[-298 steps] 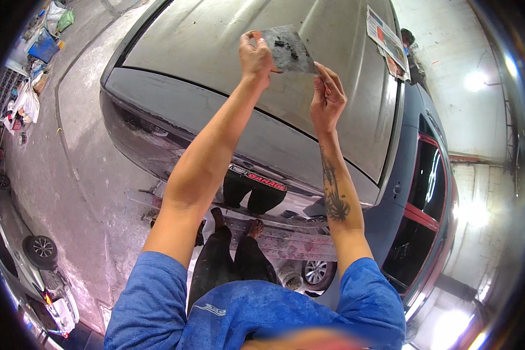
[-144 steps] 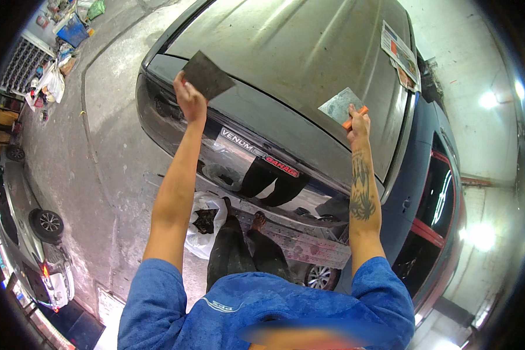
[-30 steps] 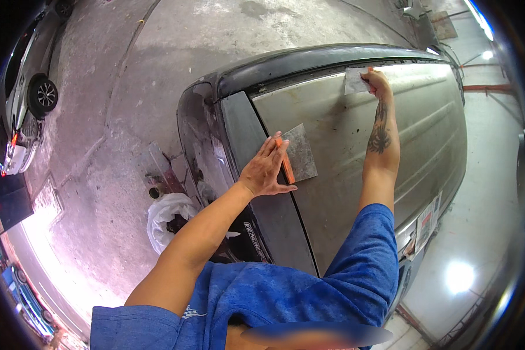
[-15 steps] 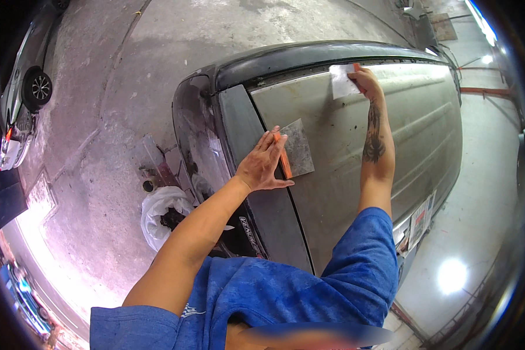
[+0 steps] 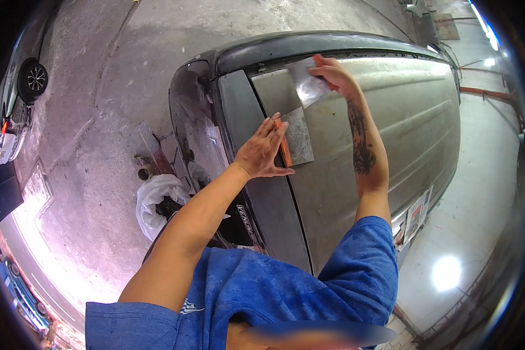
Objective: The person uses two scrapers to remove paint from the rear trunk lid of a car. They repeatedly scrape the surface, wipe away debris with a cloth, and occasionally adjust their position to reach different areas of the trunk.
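Note:
My left hand (image 5: 261, 150) grips the orange edge of a square, grey metal filler spreader (image 5: 300, 140), fingers over the edge and thumb stretched below it. This spreader lies over the van-like vehicle's roof, near the dark seam. Farther away, my right hand (image 5: 336, 77) is closed on a second filler spreader (image 5: 310, 87), with shiny metal and an orange grip. Its blade is tilted close to the dull, beige-grey roof (image 5: 379, 128), just above the first spreader. Whether the blade touches the roof I cannot tell. A smooth grey strip (image 5: 242, 111) runs left of the seam.
Below the vehicle's left side stand a white plastic bag (image 5: 151, 204) with dark contents and an open can (image 5: 143, 174). Newspaper (image 5: 417, 216) is stuck along the near right edge. Another car (image 5: 17, 105) is parked far left on the concrete floor.
My right hand has swept its spreader leftward along the far roof edge, toward the seam and the other spreader. My left hand keeps nearly the same place on the roof.

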The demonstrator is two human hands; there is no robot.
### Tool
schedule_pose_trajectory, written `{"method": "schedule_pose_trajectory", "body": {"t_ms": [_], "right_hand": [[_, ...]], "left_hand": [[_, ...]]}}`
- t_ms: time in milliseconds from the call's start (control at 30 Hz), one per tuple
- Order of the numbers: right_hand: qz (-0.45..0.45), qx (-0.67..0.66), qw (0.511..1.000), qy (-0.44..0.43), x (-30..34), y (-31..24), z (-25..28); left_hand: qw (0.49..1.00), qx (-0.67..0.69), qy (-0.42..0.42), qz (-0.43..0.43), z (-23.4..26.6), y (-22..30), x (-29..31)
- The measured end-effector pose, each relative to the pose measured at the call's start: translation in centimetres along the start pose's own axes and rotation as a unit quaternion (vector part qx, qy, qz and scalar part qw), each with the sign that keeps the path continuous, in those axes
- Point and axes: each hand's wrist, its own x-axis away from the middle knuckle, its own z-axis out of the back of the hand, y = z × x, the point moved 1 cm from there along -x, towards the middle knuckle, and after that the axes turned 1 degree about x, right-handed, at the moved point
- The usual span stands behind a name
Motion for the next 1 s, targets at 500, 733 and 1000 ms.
{"method": "schedule_pose_trajectory", "body": {"t_ms": [500, 733, 1000], "right_hand": [[-0.062, -0.062, 0.989, 0.123, -0.7, 1.0, 0.8], [-0.082, 0.005, 0.988, 0.130, -0.1, -0.7, 0.4], [-0.065, -0.004, 0.985, 0.160, 0.8, -1.4, 0.1]], "left_hand": [[1.000, 0.018, 0.014, -0.001, 0.0, -0.1, 0.1], [1.000, 0.012, 0.005, 0.001, -0.1, -0.1, 0.1], [1.000, 0.024, 0.015, 0.002, 0.0, -0.1, 0.1]]}}
